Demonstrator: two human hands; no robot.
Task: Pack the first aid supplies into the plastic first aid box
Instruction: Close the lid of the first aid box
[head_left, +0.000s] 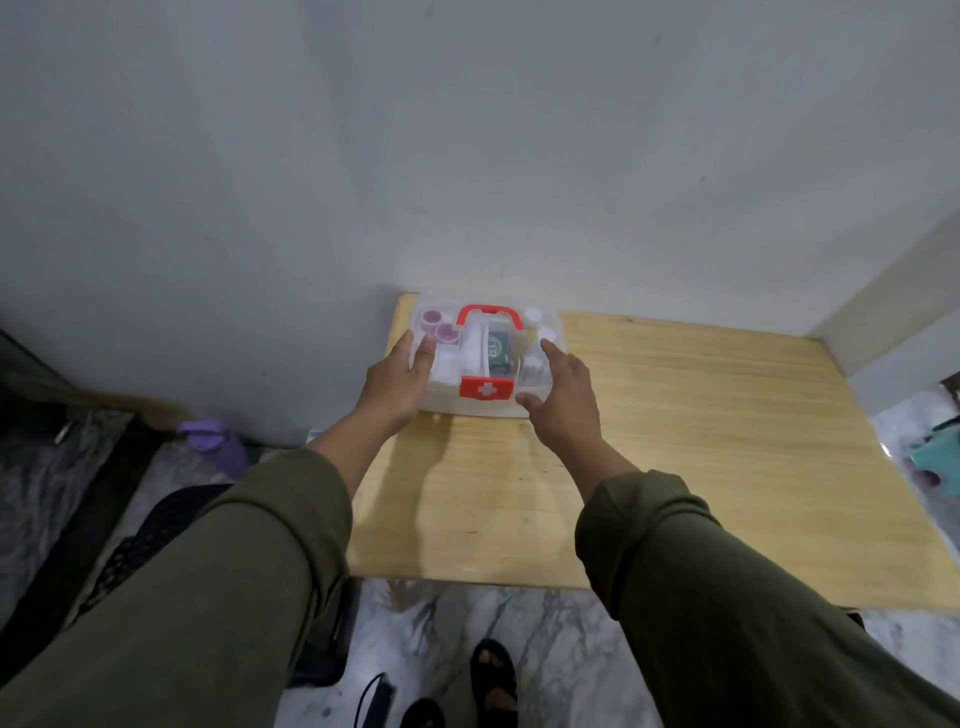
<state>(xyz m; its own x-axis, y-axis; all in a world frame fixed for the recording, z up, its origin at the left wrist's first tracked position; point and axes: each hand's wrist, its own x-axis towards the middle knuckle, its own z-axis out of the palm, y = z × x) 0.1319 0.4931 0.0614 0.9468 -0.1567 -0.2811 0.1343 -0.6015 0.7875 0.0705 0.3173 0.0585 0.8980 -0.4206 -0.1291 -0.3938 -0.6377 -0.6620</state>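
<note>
- tabletop (675, 467): pale wood, set in wall corner
- first aid box (485, 387): clear plastic, red latch, sits at far left edge against wall

Wooden table (675, 467) bare right of and before first aid box (483, 364), wall (467, 182) close behind box

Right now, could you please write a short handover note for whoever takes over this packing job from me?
Left hand: open, flat against the left side of the first aid box, gripping nothing.
Right hand: open, at the box's right front corner; contact unclear.
The box sits at the table's far left corner by the wall, red handle up, red latch facing you.
Done: purple-capped containers, white-capped bottles and a dark packet show through the clear lid; no supplies lie loose on the table.
Left: confirm the latch is fastened; blur hides it.
</note>
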